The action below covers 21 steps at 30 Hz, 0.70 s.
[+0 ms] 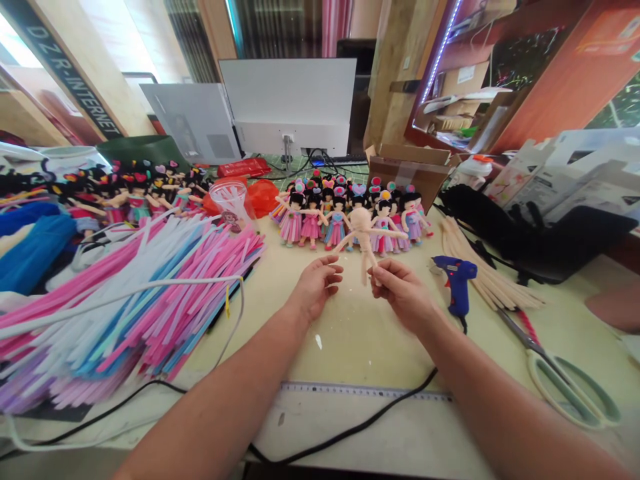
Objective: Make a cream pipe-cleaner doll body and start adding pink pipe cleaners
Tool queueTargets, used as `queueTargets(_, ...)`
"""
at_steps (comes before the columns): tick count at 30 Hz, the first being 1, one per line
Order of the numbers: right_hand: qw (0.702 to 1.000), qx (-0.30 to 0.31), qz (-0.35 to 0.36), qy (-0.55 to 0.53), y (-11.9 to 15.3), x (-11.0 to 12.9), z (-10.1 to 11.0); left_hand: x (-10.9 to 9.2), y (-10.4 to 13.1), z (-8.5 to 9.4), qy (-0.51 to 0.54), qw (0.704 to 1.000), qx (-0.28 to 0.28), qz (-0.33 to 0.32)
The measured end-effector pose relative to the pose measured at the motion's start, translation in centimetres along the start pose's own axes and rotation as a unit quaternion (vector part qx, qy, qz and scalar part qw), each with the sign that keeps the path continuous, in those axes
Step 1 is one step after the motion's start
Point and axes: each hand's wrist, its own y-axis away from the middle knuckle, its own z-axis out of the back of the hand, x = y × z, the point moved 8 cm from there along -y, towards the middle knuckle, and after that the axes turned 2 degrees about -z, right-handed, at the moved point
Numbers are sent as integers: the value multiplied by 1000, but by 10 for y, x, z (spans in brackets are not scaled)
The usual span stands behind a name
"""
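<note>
A bare beige doll body (365, 241) with a round head and outstretched arms stands upright between my hands. The fingers of my right hand (397, 287) pinch one of its legs. My left hand (318, 283) is just left of the doll, fingers curled but apart, with nothing in them. Behind the doll is a group of finished dolls (311, 223) with black hair and colourful skirts. A blue glue gun (457, 280) lies to the right of my right hand.
Pipe cleaners (145, 300) cover the left side. Scissors (565, 380) and beige stems (480, 267) lie right. A ruler (365, 392) and black cable (345, 437) are near the front edge. A plastic cup (233, 205), cardboard box (410, 173) and monitor (290, 100) stand behind.
</note>
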Motion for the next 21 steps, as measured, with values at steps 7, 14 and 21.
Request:
queueTargets(7, 1000, 0, 15, -14, 2, 5, -2, 2, -1, -6, -10, 999, 49, 1)
queueTargets(14, 988, 106, -14, 109, 4, -7, -23, 0, 7, -24, -12, 988, 148, -35)
queueTargets(21, 930, -14, 115, 349, 11, 34, -9, -8, 3, -20, 2, 992, 116, -38)
